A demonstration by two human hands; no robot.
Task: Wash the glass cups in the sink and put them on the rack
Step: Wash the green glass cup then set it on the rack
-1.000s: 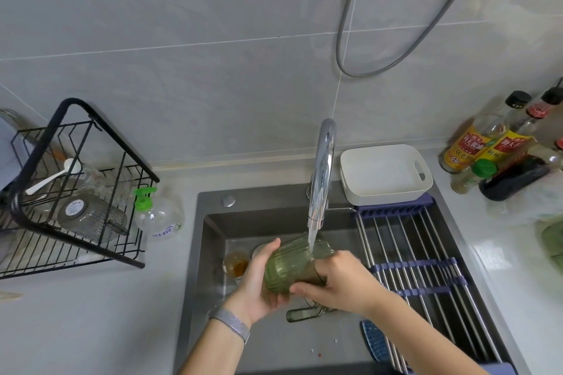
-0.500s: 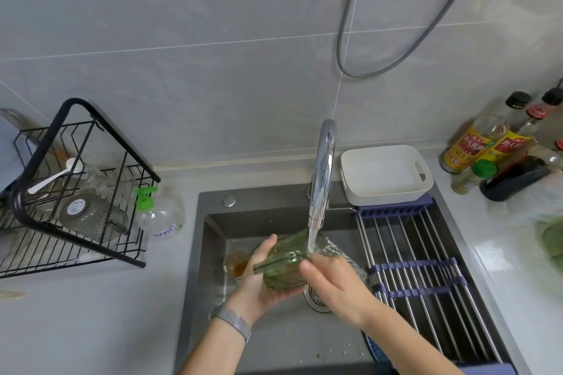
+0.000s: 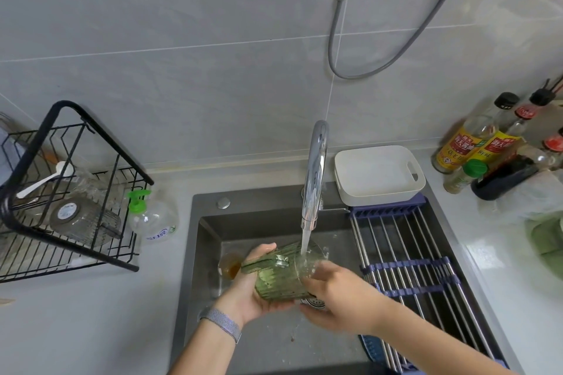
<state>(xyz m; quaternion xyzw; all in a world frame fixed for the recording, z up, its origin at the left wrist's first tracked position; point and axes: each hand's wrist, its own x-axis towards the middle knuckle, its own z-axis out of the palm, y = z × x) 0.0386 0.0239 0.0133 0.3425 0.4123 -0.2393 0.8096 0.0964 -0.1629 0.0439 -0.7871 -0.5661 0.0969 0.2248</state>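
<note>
Head view: my left hand (image 3: 253,289) cups the green ribbed cup (image 3: 281,275) on its side, long axis pointing right toward my right hand (image 3: 338,298), whose fingers curl at its mouth under the water stream (image 3: 305,242). Far off to my left hand's outer side stands the rack (image 3: 70,192).

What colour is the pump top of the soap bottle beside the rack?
Bright green, on a clear soap bottle; the head view shows it.
</note>
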